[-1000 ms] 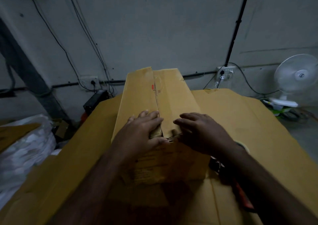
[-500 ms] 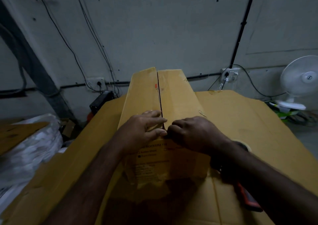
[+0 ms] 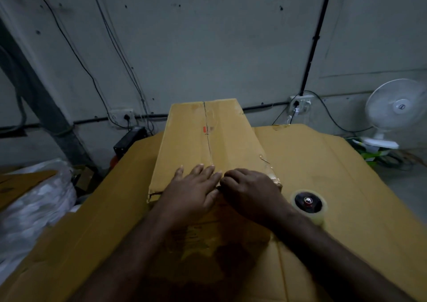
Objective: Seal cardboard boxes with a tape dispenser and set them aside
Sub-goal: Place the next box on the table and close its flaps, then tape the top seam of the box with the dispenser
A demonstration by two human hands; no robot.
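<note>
Midway through the closing step, judging by the layout: box (image 3: 191, 139) lying lengthwise on the cardboard-covered surface (image 3: 346, 174), both top flaps folded down and meeting at a seam (image 3: 208, 135), with no fresh strip visible across the near end (dim light, so hard to be sure). Left hand (image 3: 191, 190) spread flat on the left flap just beside the seam, fingers straight, grasping nothing. Right hand (image 3: 249, 190) knuckles-up at the near end of the seam, fingers curled under; impossible to tell whether pinching a tape end or only pressing the flap. Touching or nearly touching at the fingertips, those two hands. Tape dispenser (image 3: 308, 203) lying on the surface just right of the box, beside the right forearm, untouched. Next, probably: keep the left hand pinning the flaps together, free the right, reach for the dispenser, then pull a strip along the seam from near edge to far without letting the flaps spring apart
</note>
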